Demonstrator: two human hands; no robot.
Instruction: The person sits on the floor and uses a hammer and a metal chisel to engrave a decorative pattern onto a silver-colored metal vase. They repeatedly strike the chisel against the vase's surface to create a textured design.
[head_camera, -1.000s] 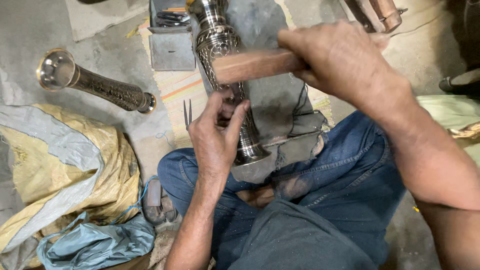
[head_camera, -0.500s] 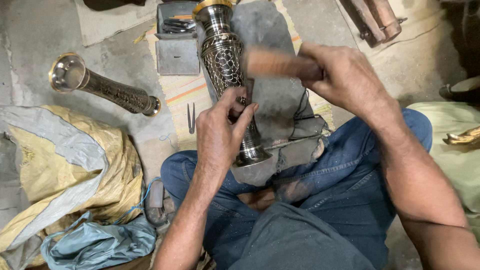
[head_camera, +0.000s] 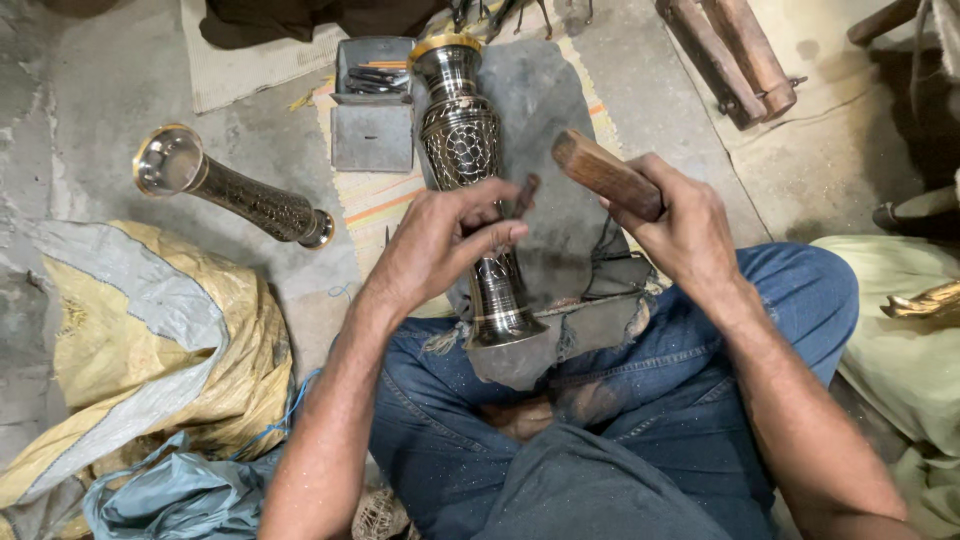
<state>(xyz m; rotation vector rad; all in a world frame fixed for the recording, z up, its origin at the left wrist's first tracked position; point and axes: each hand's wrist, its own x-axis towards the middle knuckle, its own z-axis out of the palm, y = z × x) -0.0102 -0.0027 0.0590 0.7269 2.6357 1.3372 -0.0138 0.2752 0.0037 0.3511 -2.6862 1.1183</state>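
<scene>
A tall engraved metal vase (head_camera: 463, 140) lies on a grey pad (head_camera: 545, 110) across my lap, its base toward me. My left hand (head_camera: 440, 245) pinches a small dark chisel (head_camera: 522, 195) against the vase's narrow neck. My right hand (head_camera: 690, 225) grips a wooden mallet handle (head_camera: 603, 172), held just right of the chisel and above the pad.
A second engraved vase (head_camera: 225, 190) lies on the concrete floor at left. A small metal box of tools (head_camera: 372, 105) sits beside the vase top. A yellow-grey sack (head_camera: 130, 340) is at left, wooden pieces (head_camera: 740, 60) at upper right, pale cloth (head_camera: 900, 330) at right.
My right hand has drawn the wooden mallet back to the right, off the vase. My left hand has shifted the chisel slightly on the vase neck.
</scene>
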